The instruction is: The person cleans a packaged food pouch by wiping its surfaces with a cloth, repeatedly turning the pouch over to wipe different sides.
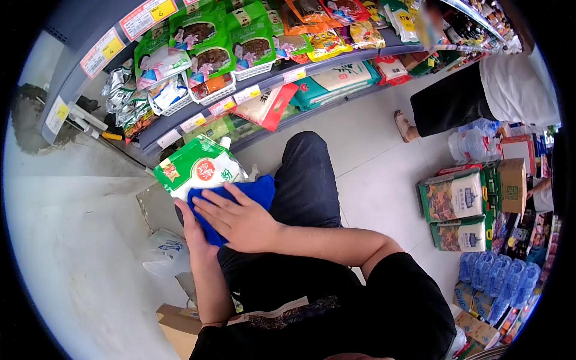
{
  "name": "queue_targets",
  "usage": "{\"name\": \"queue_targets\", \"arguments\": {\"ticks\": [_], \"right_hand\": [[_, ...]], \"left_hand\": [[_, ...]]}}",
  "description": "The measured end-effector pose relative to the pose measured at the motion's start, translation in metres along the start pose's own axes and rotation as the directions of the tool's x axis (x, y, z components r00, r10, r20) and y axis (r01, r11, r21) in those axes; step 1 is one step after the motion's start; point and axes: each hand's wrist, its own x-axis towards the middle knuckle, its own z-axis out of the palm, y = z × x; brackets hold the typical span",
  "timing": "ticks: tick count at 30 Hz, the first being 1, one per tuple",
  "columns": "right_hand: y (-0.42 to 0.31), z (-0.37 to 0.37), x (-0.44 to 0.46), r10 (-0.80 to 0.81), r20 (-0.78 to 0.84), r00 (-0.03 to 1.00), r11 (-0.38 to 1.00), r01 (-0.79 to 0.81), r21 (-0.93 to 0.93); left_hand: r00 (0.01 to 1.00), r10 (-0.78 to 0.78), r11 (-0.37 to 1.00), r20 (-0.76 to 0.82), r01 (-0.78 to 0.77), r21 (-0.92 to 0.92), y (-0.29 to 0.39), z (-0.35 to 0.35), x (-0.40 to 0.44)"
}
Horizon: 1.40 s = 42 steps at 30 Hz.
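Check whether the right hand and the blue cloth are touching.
Touching. The head view shows the right hand laid over the blue cloth, its spread fingers resting on the fabric.

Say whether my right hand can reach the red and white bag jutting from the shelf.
Probably yes: the red and white bag juts out near the knee, its red end uncovered. The right hand would first have to leave the blue cloth it lies on.

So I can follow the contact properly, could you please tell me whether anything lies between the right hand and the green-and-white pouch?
Yes: the blue cloth lies between the right hand and the near end of the pouch. Nothing visible covers its far end.
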Motion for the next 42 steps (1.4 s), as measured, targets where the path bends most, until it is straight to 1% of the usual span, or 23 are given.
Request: {"name": "queue_targets", "arguments": {"ticks": [1, 2, 3, 4, 6, 8, 10, 11, 12, 13, 14, 16, 17, 20, 21, 24, 25, 28, 30, 32, 37, 40, 42], "right_hand": [[0.002, -0.008, 0.004, 0.025, 0.014, 1.000, 0.999, -0.026, 0.040], [0.005, -0.016, 0.011, 0.046, 0.004, 0.999, 0.999, -0.046, -0.007], [0.003, -0.014, 0.017, 0.081, -0.017, 0.997, 0.996, -0.081, -0.038], [0.012, -0.012, 0.024, 0.106, -0.044, 0.993, 0.987, -0.110, -0.119], [0.011, -0.013, 0.028, 0.130, -0.030, 0.991, 0.984, -0.133, -0.120], [-0.001, -0.017, 0.025, 0.146, 0.019, 0.989, 0.985, -0.144, -0.094], [0.000, -0.002, 0.011, 0.079, 0.024, 0.997, 0.996, -0.078, -0.032], [-0.001, 0.001, 0.004, 0.068, 0.006, 0.998, 0.997, -0.067, -0.037], [0.001, -0.001, 0.001, 0.053, -0.009, 0.999, 0.998, -0.053, -0.038], [0.003, -0.011, 0.002, 0.069, 0.032, 0.997, 0.997, -0.068, -0.027], [0.007, -0.016, 0.008, 0.098, 0.021, 0.995, 0.993, -0.096, -0.061], [0.011, -0.029, 0.021, 0.156, -0.012, 0.988, 0.983, -0.156, -0.098], [0.013, -0.036, 0.027, 0.175, -0.005, 0.985, 0.977, -0.174, -0.126], [0.013, -0.040, 0.033, 0.173, -0.035, 0.984, 0.975, -0.176, -0.135], [0.010, -0.036, 0.031, 0.164, -0.038, 0.986, 0.978, -0.167, -0.127], [-0.006, -0.013, 0.010, 0.057, 0.023, 0.998, 0.994, -0.054, -0.090], [-0.006, -0.010, 0.010, 0.052, 0.040, 0.998, 0.992, -0.047, -0.114], [-0.002, -0.027, 0.023, 0.124, 0.125, 0.984, 0.989, -0.112, -0.095], [0.005, -0.031, 0.034, 0.146, 0.050, 0.988, 0.980, -0.138, -0.143], [0.008, -0.035, 0.039, 0.170, 0.029, 0.985, 0.974, -0.163, -0.158], [-0.006, -0.028, 0.023, 0.111, 0.056, 0.992, 0.988, -0.104, -0.114], [0.001, -0.023, 0.019, 0.095, 0.120, 0.988, 0.993, -0.086, -0.082], [0.011, -0.025, 0.026, 0.097, 0.032, 0.995, 0.987, -0.092, -0.128]], "left_hand": [[0.999, -0.016, 0.999, 0.048, 0.017, -0.033, -0.004, -0.003, -0.002], [1.000, -0.023, 1.000, 0.021, 0.023, -0.021, -0.007, -0.003, -0.004], [0.997, -0.042, 0.999, 0.072, 0.043, -0.017, -0.007, -0.006, -0.009], [0.984, -0.056, 0.997, 0.166, 0.063, -0.037, -0.012, -0.005, -0.003], [0.922, -0.101, 0.978, 0.374, 0.161, -0.131, -0.011, -0.004, -0.001], [0.952, 0.001, 0.981, 0.308, 0.059, -0.185, -0.008, 0.011, 0.002], [0.981, -0.053, 0.988, 0.189, 0.078, -0.132, -0.005, -0.006, 0.015], [0.982, -0.043, 0.995, 0.185, 0.060, -0.084, -0.001, 0.001, 0.013], [0.975, -0.034, 0.995, 0.220, 0.055, -0.087, -0.004, -0.002, 0.019], [0.966, -0.062, 0.988, 0.250, 0.095, -0.124, -0.004, 0.008, 0.014], [0.956, -0.089, 0.977, 0.281, 0.138, -0.160, -0.004, 0.017, 0.009], [0.914, -0.034, 0.975, 0.405, 0.119, -0.186, -0.015, 0.022, 0.011], [0.898, -0.048, 0.986, 0.438, 0.113, -0.123, -0.017, 0.019, 0.010], [0.915, -0.070, 0.985, 0.398, 0.127, -0.118, -0.018, 0.017, 0.006], [0.949, -0.045, 0.995, 0.312, 0.071, -0.071, -0.014, 0.017, 0.006], [0.959, 0.029, 0.995, 0.281, 0.000, -0.102, 0.000, 0.004, 0.012], [0.953, 0.023, 0.997, 0.303, 0.003, -0.083, 0.005, 0.008, 0.008], [0.948, 0.017, 0.991, 0.317, 0.027, -0.134, 0.001, 0.007, 0.007], [0.935, 0.033, 0.992, 0.353, 0.012, -0.123, 0.000, 0.010, 0.005], [0.919, 0.064, 0.993, 0.389, -0.021, -0.114, 0.002, 0.023, 0.000], [0.975, 0.077, 0.993, 0.209, -0.058, -0.098, 0.007, 0.019, 0.011], [0.969, 0.046, 0.998, 0.241, -0.031, -0.063, 0.008, 0.017, 0.013], [0.951, 0.058, 0.996, 0.302, -0.034, -0.084, 0.002, 0.017, 0.014]]}}
